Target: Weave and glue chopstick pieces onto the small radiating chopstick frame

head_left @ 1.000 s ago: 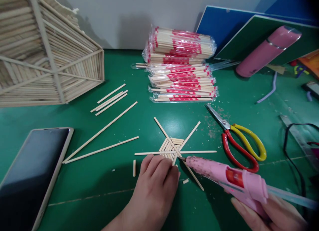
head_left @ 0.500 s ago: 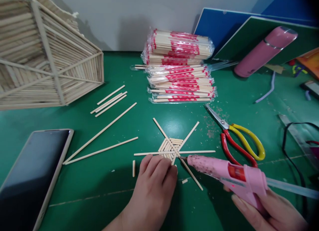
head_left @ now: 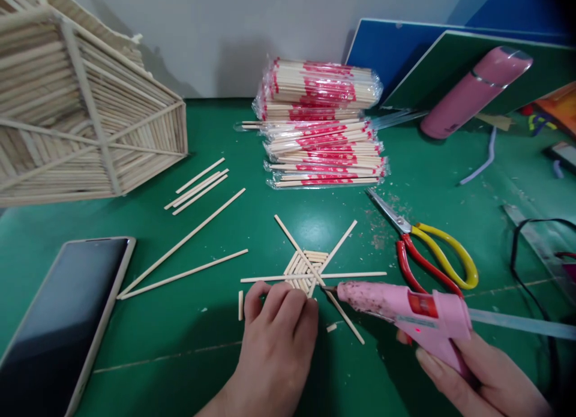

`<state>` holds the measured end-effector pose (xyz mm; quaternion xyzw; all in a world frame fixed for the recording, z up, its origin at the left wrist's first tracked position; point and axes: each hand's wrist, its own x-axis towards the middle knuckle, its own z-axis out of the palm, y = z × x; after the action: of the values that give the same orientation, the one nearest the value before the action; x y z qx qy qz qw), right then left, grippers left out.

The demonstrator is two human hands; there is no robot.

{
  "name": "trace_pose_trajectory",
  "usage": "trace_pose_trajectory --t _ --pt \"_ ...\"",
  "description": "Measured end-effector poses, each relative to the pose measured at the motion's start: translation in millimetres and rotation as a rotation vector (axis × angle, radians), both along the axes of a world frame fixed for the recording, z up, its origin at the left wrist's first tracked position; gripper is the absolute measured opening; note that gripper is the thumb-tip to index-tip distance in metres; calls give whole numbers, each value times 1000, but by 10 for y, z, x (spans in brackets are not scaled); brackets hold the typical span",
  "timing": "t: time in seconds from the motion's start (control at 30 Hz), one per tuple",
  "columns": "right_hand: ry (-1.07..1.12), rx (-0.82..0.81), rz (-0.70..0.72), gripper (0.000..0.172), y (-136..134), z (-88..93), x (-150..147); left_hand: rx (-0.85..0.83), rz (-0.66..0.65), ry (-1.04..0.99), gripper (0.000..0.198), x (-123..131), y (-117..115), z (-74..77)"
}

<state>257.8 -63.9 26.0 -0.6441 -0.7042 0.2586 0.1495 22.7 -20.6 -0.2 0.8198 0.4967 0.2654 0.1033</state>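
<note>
On the green table lies a star-like frame of crossed wooden sticks [head_left: 335,275], with short pieces laid side by side between its arms. My left hand [head_left: 279,327] rests at the frame's near side, fingers bent and pressed together over its lower edge; what the fingertips touch is hidden. My right hand [head_left: 481,369] grips a pink glue gun [head_left: 405,303] by its handle. The gun's dark tip is at the stick crossing, just right of the centre. A clear glue stick [head_left: 522,324] sticks out of its back.
Scissors [head_left: 432,255] lie right of the frame, wrapped chopstick packs [head_left: 324,135] behind it. Loose sticks [head_left: 189,240] and a phone [head_left: 67,321] are left. A woven stick structure [head_left: 99,117] stands back left, a pink bottle [head_left: 477,93] back right.
The camera view has shifted slightly. The glue gun's rear has tilted up a little and moved slightly left, while its tip stays near the crossing. My left fingers have shifted slightly.
</note>
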Motion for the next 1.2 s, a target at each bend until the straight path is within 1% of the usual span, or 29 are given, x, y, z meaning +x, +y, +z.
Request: trace_pose_trajectory --t 0.1,0.27,0.4,0.5,0.63,0.73,0.87,0.97,1.07,1.13,1.2 --pt "75 -104 -52 28 1 7 9 10 32 61 18 33 -11 18" --pt "260 -120 -170 28 17 42 -38 10 74 120 20 76 0 58" --pt "426 -163 -275 26 -12 -26 -20 37 25 135 17 54 4 44" --pt "556 -227 -315 25 -21 -106 14 41 -2 131 16 35 10 41" --pt "691 -216 -372 24 5 -144 10 32 -11 132 18 48 56 57" --pt "716 -232 -391 24 21 -127 -12 2 -16 104 23 72 117 67" --pt "689 -226 -408 15 25 -129 -4 -22 -27 105 20 93 189 86" --pt "667 -217 -364 12 31 -152 30 -44 42 69 18 88 209 113" --pt "665 -211 -317 10 34 -161 47 -96 83 83 11 75 208 141" --pt "653 -206 -330 11 31 -155 37 -118 101 93 8 71 206 149" --pt "641 -197 -350 15 25 -143 19 -130 125 93 6 74 206 145"
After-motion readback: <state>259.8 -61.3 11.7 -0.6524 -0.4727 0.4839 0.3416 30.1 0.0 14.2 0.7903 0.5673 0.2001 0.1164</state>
